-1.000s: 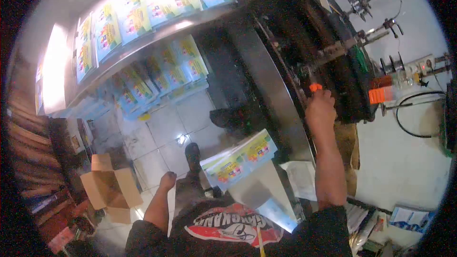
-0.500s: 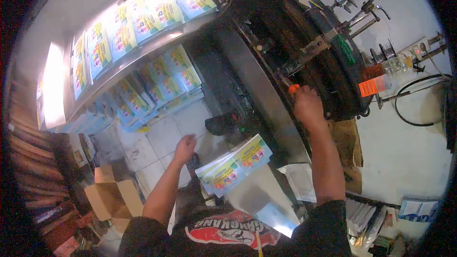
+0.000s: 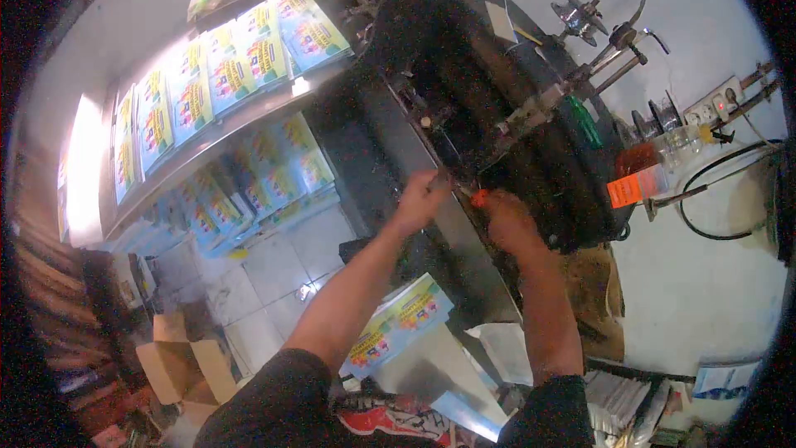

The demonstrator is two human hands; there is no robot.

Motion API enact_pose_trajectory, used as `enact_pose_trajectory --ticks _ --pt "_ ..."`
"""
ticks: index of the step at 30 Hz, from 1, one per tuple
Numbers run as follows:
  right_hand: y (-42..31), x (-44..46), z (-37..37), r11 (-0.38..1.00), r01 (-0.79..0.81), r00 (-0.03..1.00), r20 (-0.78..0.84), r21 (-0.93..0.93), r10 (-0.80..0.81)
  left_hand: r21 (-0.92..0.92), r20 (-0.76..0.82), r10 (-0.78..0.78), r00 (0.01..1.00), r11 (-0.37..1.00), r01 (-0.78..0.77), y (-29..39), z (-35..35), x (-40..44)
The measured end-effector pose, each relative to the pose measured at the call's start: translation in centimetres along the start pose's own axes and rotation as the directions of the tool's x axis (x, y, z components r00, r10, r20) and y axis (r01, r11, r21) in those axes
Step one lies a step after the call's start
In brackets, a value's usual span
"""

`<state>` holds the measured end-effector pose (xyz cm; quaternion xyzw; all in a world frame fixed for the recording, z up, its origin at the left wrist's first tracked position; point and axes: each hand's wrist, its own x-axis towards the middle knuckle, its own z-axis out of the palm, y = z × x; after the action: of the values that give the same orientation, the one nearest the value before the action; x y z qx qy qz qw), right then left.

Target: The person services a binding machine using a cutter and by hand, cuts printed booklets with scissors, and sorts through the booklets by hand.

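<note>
My right hand (image 3: 510, 222) is wrapped round the orange handle of a screwdriver (image 3: 479, 197). The thin shaft points up and left, over the edge of a black machine (image 3: 464, 75). Close to the shaft's end, my left hand (image 3: 420, 203) has its fingers drawn together at the machine's metal rail (image 3: 473, 241). Whether those fingers pinch a small part or touch the shaft is too blurred to make out. A metal bar assembly (image 3: 531, 116) crosses the machine just above my right hand.
Printed booklets (image 3: 220, 66) lie in rows on a lit metal shelf at left, with more stacks (image 3: 265, 178) underneath. Further booklets (image 3: 398, 323) lie on a pale surface before me. An open cardboard box (image 3: 186, 365) is on the floor. A power strip (image 3: 717, 105) is on the right wall.
My left hand has moved up and right from above the floor to the machine's rail. My right hand, with the screwdriver, has shifted left and slightly down in view; the camera view has turned slightly.
</note>
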<state>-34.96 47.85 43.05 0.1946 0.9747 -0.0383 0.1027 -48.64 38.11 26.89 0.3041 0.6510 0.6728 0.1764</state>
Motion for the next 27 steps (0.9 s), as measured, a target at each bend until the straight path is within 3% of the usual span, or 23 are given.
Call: enact_pose_trajectory --ticks 1,2,4,5,7,8,10,13,16,20,23,25,27 --pt "0.1 -0.1 0.0 0.999 0.024 0.999 -0.043 0.021 -0.023 -0.054 0.104 -0.032 0.994 0.998 0.038 0.0 0.1 0.5" --pt "0.4 0.0 0.3 0.999 0.026 0.998 -0.051 0.022 -0.025 -0.050 0.103 -0.026 0.994 0.998 0.031 0.0 0.3 1.0" --pt "1.0 0.0 1.1 0.997 0.063 0.993 -0.104 0.040 -0.058 0.086 0.099 0.165 0.981 0.981 -0.173 1.6 0.4 1.4" --pt "1.2 0.1 1.2 0.997 0.064 0.992 -0.111 0.040 -0.059 0.089 0.099 0.171 0.980 0.980 -0.180 2.3 0.5 1.6" --pt "1.5 0.2 1.4 0.995 -0.066 0.993 0.100 0.078 0.058 0.207 0.051 0.109 0.993 0.971 -0.117 2.5 1.0 1.5" --pt "1.6 0.3 1.7 0.994 -0.069 0.994 0.094 0.079 0.062 0.206 0.056 0.114 0.992 0.971 -0.123 2.6 1.2 1.9" --pt "1.5 0.4 2.2 0.980 -0.013 0.999 0.045 0.197 0.005 0.081 0.071 0.084 0.994 0.993 -0.089 2.7 1.5 2.1" --pt "1.3 0.5 2.2 0.997 -0.018 1.000 -0.007 0.075 0.019 -0.087 0.104 0.006 0.995 0.996 0.004 3.1 1.8 2.5" --pt "0.8 -0.6 1.4 0.995 0.017 0.996 -0.086 0.093 -0.009 0.052 0.157 -0.010 0.988 0.999 0.002 4.4 1.0 2.5" --pt "0.4 -2.0 0.4 1.000 0.002 0.996 -0.091 0.019 -0.001 -0.005 0.154 -0.089 0.984 0.996 0.090 4.9 0.6 2.0" --pt "0.4 -2.8 0.3 0.999 0.024 0.992 -0.121 0.023 -0.021 -0.003 0.182 -0.004 0.983 1.000 0.005 2.3 0.6 1.5" --pt "0.6 -3.3 0.3 0.995 0.042 0.969 -0.248 0.092 -0.018 0.113 0.149 0.007 0.989 0.993 -0.024 1.9 0.7 1.3" --pt "1.6 -3.0 1.4 0.992 0.028 0.972 -0.236 0.120 0.001 0.151 0.167 0.032 0.986 0.987 -0.058 1.4 0.6 1.2"
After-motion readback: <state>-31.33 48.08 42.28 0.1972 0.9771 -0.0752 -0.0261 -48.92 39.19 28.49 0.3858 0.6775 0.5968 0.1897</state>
